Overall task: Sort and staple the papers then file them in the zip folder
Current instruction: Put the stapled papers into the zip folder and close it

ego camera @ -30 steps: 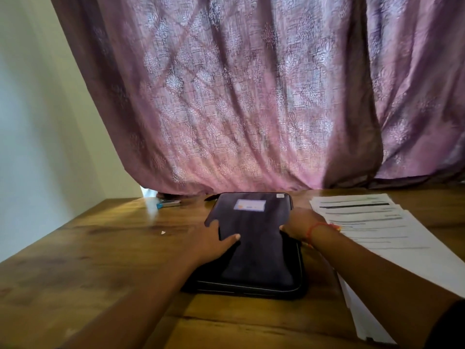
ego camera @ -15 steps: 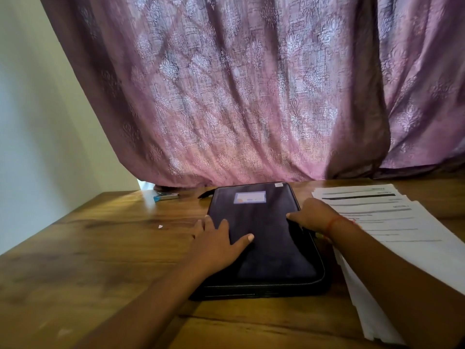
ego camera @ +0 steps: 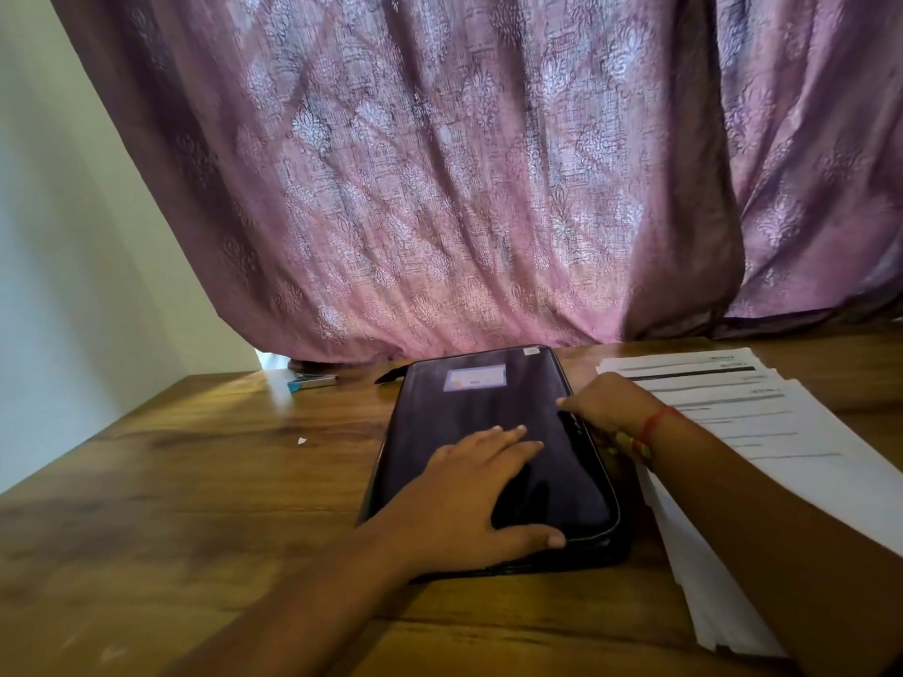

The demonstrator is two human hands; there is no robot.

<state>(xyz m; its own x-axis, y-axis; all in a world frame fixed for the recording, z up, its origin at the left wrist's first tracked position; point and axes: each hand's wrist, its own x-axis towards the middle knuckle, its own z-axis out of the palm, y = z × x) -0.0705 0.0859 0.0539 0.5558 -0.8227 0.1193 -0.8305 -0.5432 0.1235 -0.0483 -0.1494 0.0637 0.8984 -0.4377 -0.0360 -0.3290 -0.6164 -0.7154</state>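
Observation:
A dark zip folder [ego camera: 488, 417] with a pale label lies shut on the wooden table [ego camera: 195, 481], in the middle of the head view. My left hand [ego camera: 469, 495] rests flat on its near half, fingers straight, thumb along the near zip edge. My right hand [ego camera: 606, 408] sits at the folder's right edge, its fingers curled down onto the zip side; the fingertips are hidden. A spread stack of printed white papers [ego camera: 762, 432] lies to the right, partly under my right forearm. A small blue and silver stapler [ego camera: 312, 381] lies at the back left.
A mauve patterned curtain [ego camera: 464, 188] hangs right behind the table and touches its far edge. A pale wall [ego camera: 58, 285] closes the left side. A small dark strap or tab [ego camera: 391, 375] sticks out by the folder's far left corner. A paper scrap [ego camera: 302, 440] lies left of the folder.
My left hand slid from the folder's left edge onto its top and toward the near right corner. My right hand stayed at the right edge. The view shifted slightly.

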